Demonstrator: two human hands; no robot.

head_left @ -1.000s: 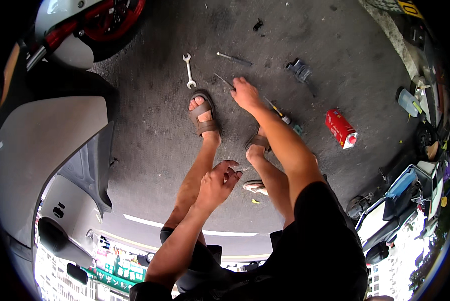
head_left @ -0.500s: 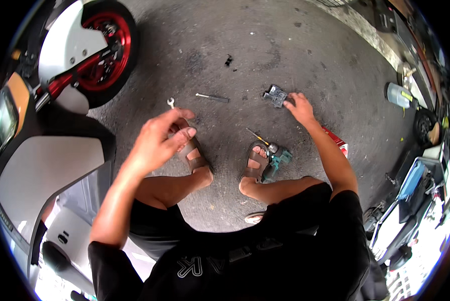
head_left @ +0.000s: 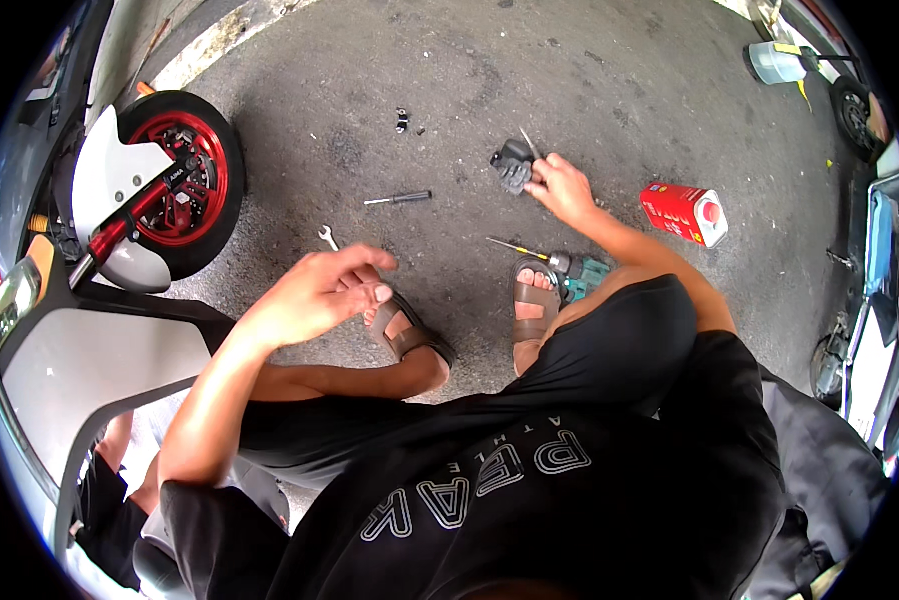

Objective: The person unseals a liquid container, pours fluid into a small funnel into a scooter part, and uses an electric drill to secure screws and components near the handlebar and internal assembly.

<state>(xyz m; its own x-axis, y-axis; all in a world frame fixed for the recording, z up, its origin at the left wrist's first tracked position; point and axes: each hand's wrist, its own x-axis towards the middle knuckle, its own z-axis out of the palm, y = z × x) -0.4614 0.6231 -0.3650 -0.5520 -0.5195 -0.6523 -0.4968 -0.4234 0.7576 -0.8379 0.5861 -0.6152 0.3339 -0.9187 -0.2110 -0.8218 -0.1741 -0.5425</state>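
Observation:
My left hand (head_left: 319, 292) hovers over my left foot, thumb and fingers loosely bent and apart, with nothing between them. Farther out on the right, my right hand (head_left: 566, 190) is closed at the edge of a dark grey, ribbed part (head_left: 512, 166), pinched by the fingertips. Beside those fingertips a thin, pale metal piece (head_left: 530, 141) sticks up; whether it belongs to the part cannot be made out. Between the hands, a screwdriver with a dark handle (head_left: 409, 196) lies on the asphalt. An open-ended wrench (head_left: 326, 237) shows just beyond my left hand.
A teal power drill (head_left: 581, 278) with a long bit lies by my right foot. Right of it stands a red can (head_left: 684, 213). A small black clip (head_left: 401, 121) lies farther away. A scooter's red front wheel (head_left: 184, 185) fills the left side; a pale jug (head_left: 774, 63) is far right.
My view has turned, bringing the red can out from behind my right arm. The dark part sits at a different angle at my right fingertips, and the pale metal piece now shows.

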